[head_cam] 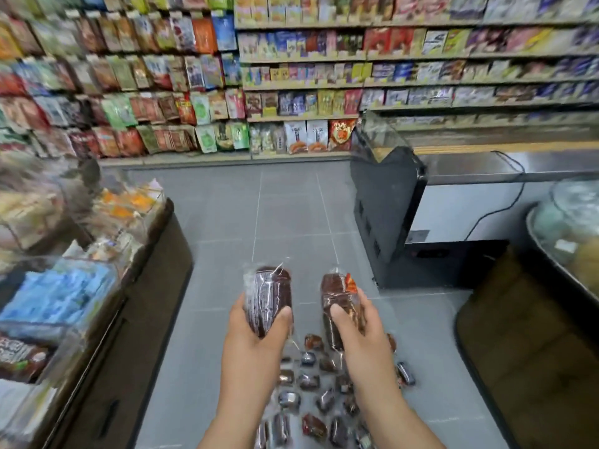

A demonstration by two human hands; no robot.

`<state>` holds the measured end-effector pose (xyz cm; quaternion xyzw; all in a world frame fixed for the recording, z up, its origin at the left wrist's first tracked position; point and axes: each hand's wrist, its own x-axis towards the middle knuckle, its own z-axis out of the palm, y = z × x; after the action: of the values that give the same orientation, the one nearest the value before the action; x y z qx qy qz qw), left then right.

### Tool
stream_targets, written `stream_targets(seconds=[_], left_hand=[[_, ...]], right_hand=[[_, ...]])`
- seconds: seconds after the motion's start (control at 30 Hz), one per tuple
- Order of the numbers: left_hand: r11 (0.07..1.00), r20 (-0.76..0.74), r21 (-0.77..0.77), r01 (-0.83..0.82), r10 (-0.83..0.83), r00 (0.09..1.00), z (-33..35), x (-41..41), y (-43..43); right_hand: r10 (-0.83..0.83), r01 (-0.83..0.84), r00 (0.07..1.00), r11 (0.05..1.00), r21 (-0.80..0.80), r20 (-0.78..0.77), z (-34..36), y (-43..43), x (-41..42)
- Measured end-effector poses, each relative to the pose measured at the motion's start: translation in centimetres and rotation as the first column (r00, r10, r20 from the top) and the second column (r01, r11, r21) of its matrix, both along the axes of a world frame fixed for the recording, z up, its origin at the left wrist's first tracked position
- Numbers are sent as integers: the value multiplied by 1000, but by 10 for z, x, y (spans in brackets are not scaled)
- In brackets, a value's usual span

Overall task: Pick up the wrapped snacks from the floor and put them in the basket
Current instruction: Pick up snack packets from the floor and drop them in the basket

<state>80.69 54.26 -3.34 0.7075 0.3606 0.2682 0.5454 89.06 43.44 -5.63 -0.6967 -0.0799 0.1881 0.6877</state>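
A dark brown bar-shaped snack in clear crinkled wrap (269, 296) stands nearly upright in the left hand (256, 332). The thumb lies across its front and the fingers curl behind it. Just beside it, with a narrow gap between, a second dark brown wrapped snack with a red-orange patch at its top corner (338, 299) is gripped the same way by the right hand (359, 332) — thumb pressed on the front, fingers wrapped round the far side. Both are held in the air above the floor, near the middle of the view.

Below and between the forearms a scatter of small wrapped snacks (308, 380) — dark brown, reddish and silvery pieces — lies on the grey tiled floor (285, 205), some partly hidden by the arms.

To the left stands a dark-sided display counter (155, 286) topped with clear plastic bins of packaged goods (58, 293), all blurred. Right of the aisle is a black-ended chest cabinet with a sloped glass lid (385, 205), and a thin black cable (522, 179) hangs down its white side. Nearer, at the right edge, a dark brown counter (534, 351) carries a round metal-rimmed tray (538, 241) under a clear cover. Along the back, tall shelves (324, 92) are crowded with colourful packets and boxes, their print too blurred to read.
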Motion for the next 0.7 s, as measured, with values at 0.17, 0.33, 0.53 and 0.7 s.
stream_targets(seconds=[0.17, 0.33, 0.53, 0.7], left_hand=[[987, 9, 6, 161, -161, 987, 32, 4, -4], [925, -14, -55, 376, -377, 926, 39, 20, -28], [812, -18, -63, 580, -582, 813, 44, 38, -97], [687, 3, -54, 724, -725, 689, 55, 28, -165]], right_hand=[[-180, 179, 983, 983, 35, 26, 29, -20, -12], [-354, 354, 935, 935, 27, -4, 42, -63, -24], [-604, 604, 797, 795, 51, -14, 46, -134, -41], [-763, 761, 646, 642, 92, -11, 49, -202, -77]])
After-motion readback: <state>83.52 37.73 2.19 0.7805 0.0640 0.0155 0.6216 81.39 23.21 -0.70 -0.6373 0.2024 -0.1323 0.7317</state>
